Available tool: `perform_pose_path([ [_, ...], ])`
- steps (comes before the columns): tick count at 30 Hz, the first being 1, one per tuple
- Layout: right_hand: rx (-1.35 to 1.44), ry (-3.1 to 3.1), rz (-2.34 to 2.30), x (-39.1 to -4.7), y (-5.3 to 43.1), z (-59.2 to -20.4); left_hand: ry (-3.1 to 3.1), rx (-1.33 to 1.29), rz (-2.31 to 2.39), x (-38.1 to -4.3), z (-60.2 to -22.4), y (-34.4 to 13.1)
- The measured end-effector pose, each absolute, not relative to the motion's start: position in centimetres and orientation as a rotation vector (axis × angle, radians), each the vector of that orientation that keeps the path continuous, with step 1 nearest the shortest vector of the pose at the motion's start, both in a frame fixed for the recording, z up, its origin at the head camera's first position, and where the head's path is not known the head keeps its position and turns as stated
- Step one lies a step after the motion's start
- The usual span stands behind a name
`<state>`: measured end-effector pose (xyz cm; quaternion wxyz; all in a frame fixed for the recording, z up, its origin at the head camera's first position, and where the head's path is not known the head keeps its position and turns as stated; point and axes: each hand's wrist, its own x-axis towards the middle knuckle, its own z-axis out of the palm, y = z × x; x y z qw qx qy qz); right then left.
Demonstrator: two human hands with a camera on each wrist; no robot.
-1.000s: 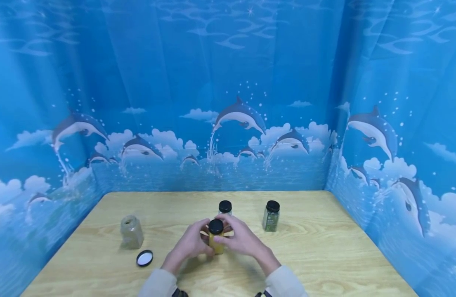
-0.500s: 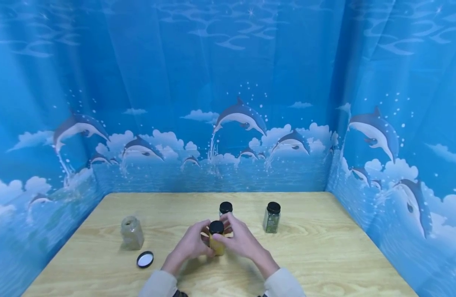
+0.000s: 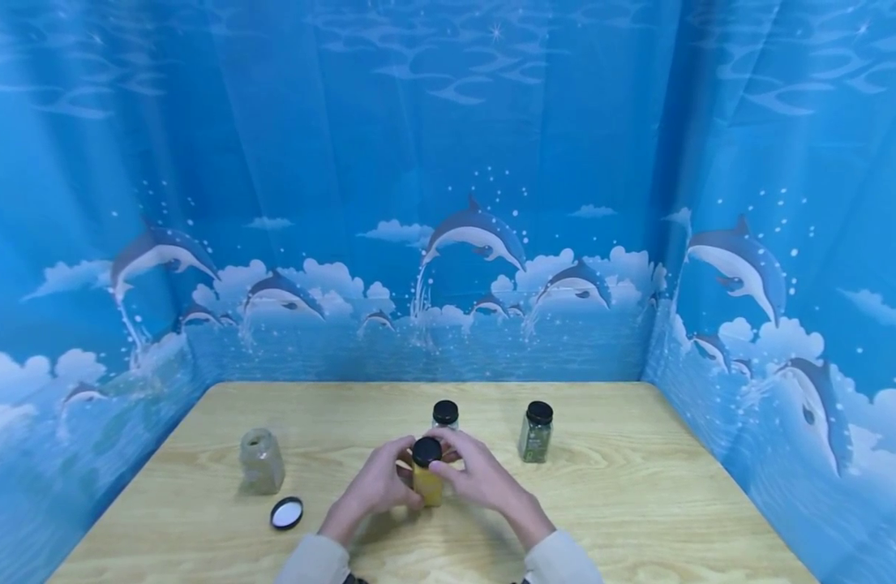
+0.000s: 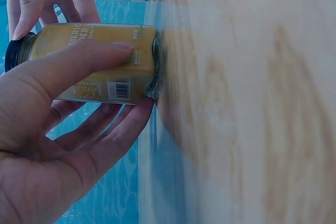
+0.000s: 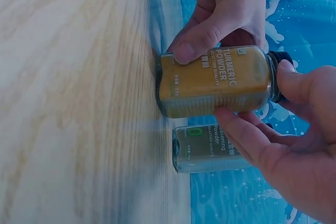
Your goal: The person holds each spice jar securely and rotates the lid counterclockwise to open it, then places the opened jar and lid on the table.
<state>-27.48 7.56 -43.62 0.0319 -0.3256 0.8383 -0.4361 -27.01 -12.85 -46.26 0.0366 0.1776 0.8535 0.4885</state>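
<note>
Between both hands stands an upright glass jar of turmeric powder (image 3: pixel 428 485), yellow inside, with a black lid (image 3: pixel 426 451) on top. My left hand (image 3: pixel 380 480) grips its lower body, thumb across the label and fingers behind, as the left wrist view shows. The jar's base is right at the tabletop. My right hand (image 3: pixel 480 470) has its thumb (image 5: pixel 294 83) against the lid's edge, while its other fingers lie along the jar's side. Just behind stands a black-lidded jar of seasoning powder (image 5: pixel 205 148), partly hidden by the right hand in the head view.
On the left of the wooden table (image 3: pixel 637 519) an uncapped glass jar (image 3: pixel 261 466) stands upright. Near it a black lid (image 3: pixel 286 513) lies with its white inside up. A black-lidded jar with green contents (image 3: pixel 536 434) stands at the right. Blue dolphin-print curtains (image 3: pixel 331 162) surround the table.
The right thumb and fingers have shifted slightly around the lid. The left hand keeps its grip, and the turmeric jar stays in the same spot on the table.
</note>
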Motion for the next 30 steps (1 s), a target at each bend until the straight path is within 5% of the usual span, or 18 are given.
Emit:
perform_pose_path([
  [30,-0.933,2.606,-1.388,-27.28,7.27,-43.81,2.64,0.549,1.486,-26.98,-46.13,-12.82],
])
